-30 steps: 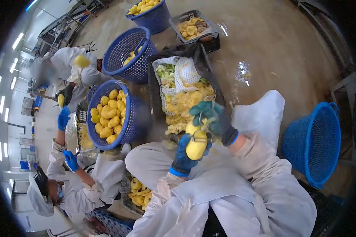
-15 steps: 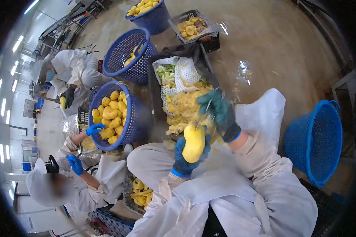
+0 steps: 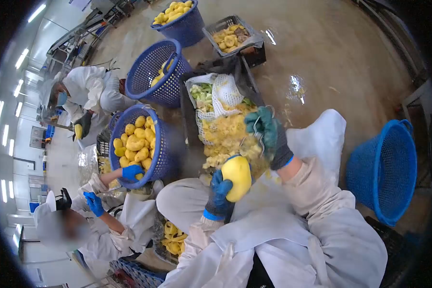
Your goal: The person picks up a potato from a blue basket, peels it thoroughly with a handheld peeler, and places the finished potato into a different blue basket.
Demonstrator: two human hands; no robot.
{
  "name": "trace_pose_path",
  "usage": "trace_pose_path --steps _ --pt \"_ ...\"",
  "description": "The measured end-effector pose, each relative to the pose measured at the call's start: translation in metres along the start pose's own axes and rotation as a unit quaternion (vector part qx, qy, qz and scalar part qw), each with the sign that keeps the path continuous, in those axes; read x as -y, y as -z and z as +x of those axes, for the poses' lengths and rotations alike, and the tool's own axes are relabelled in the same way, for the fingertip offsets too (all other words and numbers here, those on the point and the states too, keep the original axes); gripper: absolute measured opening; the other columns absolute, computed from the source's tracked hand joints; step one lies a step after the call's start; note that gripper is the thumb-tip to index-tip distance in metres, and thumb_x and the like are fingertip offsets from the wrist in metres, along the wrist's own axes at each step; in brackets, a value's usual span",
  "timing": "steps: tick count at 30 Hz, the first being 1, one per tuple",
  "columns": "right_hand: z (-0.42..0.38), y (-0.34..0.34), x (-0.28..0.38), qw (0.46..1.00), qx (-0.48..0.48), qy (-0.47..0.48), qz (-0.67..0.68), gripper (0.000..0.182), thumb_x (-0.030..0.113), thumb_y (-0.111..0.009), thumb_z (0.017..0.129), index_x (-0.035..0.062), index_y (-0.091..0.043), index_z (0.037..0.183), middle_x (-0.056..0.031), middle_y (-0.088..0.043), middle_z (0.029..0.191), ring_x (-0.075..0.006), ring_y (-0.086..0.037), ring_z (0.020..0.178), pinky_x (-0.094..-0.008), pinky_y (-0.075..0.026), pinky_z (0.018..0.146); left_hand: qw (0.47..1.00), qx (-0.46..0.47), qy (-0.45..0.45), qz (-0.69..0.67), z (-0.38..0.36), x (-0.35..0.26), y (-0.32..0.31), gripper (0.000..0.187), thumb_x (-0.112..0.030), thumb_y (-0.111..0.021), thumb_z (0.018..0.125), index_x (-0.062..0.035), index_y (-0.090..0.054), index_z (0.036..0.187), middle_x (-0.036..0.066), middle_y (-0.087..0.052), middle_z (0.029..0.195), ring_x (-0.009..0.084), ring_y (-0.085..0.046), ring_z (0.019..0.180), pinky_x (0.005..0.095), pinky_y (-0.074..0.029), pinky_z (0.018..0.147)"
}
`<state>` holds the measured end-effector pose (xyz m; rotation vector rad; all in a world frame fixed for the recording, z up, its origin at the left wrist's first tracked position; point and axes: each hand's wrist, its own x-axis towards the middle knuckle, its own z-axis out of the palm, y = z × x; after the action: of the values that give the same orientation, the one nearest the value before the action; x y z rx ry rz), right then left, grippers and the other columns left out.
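My left hand [image 3: 218, 194], in a dark glove with a blue cuff, is wrapped round a peeled yellow mango [image 3: 237, 178] above my lap. The fruit is smooth and tilted, its upper end leaning left. My right hand [image 3: 270, 137], in a green glove, is closed on a bent metal wire tool [image 3: 261, 140]; its wavy loops stick out past the fingers. That hand is up and right of the mango, apart from it. Beyond both hands lies a heap of yellow pulp scraps [image 3: 224, 132] in a dark lined crate [image 3: 190, 126].
At left stands a blue basket [image 3: 164, 144] of yellow fruit; a co-worker's blue-gloved hand [image 3: 132, 173] reaches into it. More blue baskets [image 3: 170, 89] and a scrap crate [image 3: 259, 56] stand farther off. A bright blue basket [image 3: 385, 173] is at right. Another co-worker [image 3: 91, 86] bends at upper left.
The mango has tilted in my left hand, its lower end now more to the right. My right hand has shifted slightly. The co-worker's hand has moved onto a fruit at the basket's edge.
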<state>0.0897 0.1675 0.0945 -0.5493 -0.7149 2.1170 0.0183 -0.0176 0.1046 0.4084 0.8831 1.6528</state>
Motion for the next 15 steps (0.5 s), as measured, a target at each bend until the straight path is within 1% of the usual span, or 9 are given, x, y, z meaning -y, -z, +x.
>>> trace_pose_path --steps 1,2,4,5,7,10,13,14,15 --pt "-0.017 -0.012 0.003 1.000 0.000 -0.019 0.005 0.033 0.036 -0.051 0.095 0.0036 -0.059 0.090 -0.0080 -0.063 0.082 -0.0138 -0.058 0.070 -0.0275 -0.049 0.066 0.999 -0.030 -0.003 0.012 -0.003 0.001 -0.002 0.076 -0.031 -0.074 0.071 0.0017 -0.041 0.130 0.016 -0.056 0.117 0.0260 -0.060 0.099 0.0367 -0.052 0.078" --pt "-0.027 -0.019 0.001 0.996 0.007 -0.045 -0.081 0.034 0.037 -0.052 0.094 0.0047 -0.057 0.087 -0.0056 -0.061 0.080 -0.0129 -0.057 0.070 -0.0265 -0.048 0.065 0.998 -0.056 -0.011 0.027 -0.003 -0.002 -0.006 0.077 -0.028 -0.074 0.070 0.0031 -0.040 0.131 0.015 -0.055 0.119 0.0253 -0.058 0.103 0.0368 -0.051 0.084" --pt "-0.012 0.000 -0.018 0.999 -0.036 -0.002 -0.029 0.035 0.038 -0.052 0.094 0.0047 -0.058 0.086 -0.0045 -0.060 0.078 -0.0124 -0.057 0.068 -0.0254 -0.047 0.064 0.992 -0.103 -0.046 0.051 0.001 -0.006 -0.015 0.077 -0.021 -0.074 0.068 0.0044 -0.041 0.132 0.013 -0.055 0.121 0.0235 -0.057 0.107 0.0359 -0.048 0.091" --pt "-0.001 0.015 -0.030 0.998 -0.054 0.018 -0.003 0.035 0.039 -0.052 0.094 0.0047 -0.058 0.085 -0.0040 -0.059 0.077 -0.0121 -0.056 0.067 -0.0249 -0.047 0.063 0.991 -0.090 -0.062 0.081 0.002 -0.008 -0.014 0.075 -0.020 -0.073 0.067 0.0039 -0.041 0.132 0.012 -0.055 0.121 0.0232 -0.057 0.107 0.0356 -0.048 0.091" --pt "0.007 0.029 -0.029 0.998 -0.026 -0.031 0.044 0.034 0.037 -0.053 0.094 0.0052 -0.057 0.084 -0.0034 -0.059 0.076 -0.0108 -0.052 0.063 -0.0237 -0.043 0.059 0.983 -0.064 -0.094 0.143 0.007 -0.015 -0.004 0.073 -0.017 -0.071 0.066 0.0028 -0.043 0.131 0.011 -0.055 0.120 0.0225 -0.056 0.108 0.0350 -0.047 0.092" --pt "-0.034 -0.031 -0.003 0.995 -0.024 -0.089 0.041 0.030 0.035 -0.054 0.094 0.0119 -0.049 0.074 0.0000 -0.052 0.072 -0.0083 -0.047 0.064 -0.0239 -0.040 0.058 0.974 -0.072 -0.097 0.191 0.002 -0.012 -0.005 0.072 -0.014 -0.069 0.064 0.0032 -0.044 0.130 0.010 -0.055 0.120 0.0221 -0.054 0.110 0.0349 -0.045 0.094" --pt "0.005 0.016 -0.038 0.996 -0.032 0.043 0.064 0.032 0.037 -0.052 0.094 0.0137 -0.048 0.074 0.0002 -0.050 0.071 -0.0086 -0.048 0.066 -0.0252 -0.042 0.059 0.969 -0.071 -0.109 0.208 0.006 -0.013 -0.005 0.071 -0.011 -0.066 0.063 0.0036 -0.045 0.129 0.010 -0.054 0.120 0.0217 -0.054 0.110 0.0352 -0.044 0.095" --pt "0.012 0.039 -0.038 0.979 -0.070 -0.085 0.173 0.028 0.037 -0.052 0.094 0.0139 -0.050 0.078 -0.0011 -0.052 0.074 -0.0103 -0.048 0.066 -0.0267 -0.044 0.062 0.967 -0.060 -0.124 0.214 0.004 -0.013 0.000 0.071 -0.010 -0.066 0.063 0.0033 -0.045 0.130 0.010 -0.055 0.120 0.0216 -0.054 0.109 0.0352 -0.044 0.095" --pt "0.007 0.021 -0.026 0.989 -0.055 -0.054 0.128 0.027 0.036 -0.051 0.095 0.0139 -0.051 0.079 -0.0014 -0.053 0.074 -0.0107 -0.049 0.067 -0.0270 -0.045 0.062 0.965 -0.049 -0.137 0.219 0.005 -0.015 -0.002 0.071 -0.010 -0.066 0.063 0.0030 -0.045 0.130 0.010 -0.055 0.119 0.0215 -0.054 0.109 0.0353 -0.044 0.095"
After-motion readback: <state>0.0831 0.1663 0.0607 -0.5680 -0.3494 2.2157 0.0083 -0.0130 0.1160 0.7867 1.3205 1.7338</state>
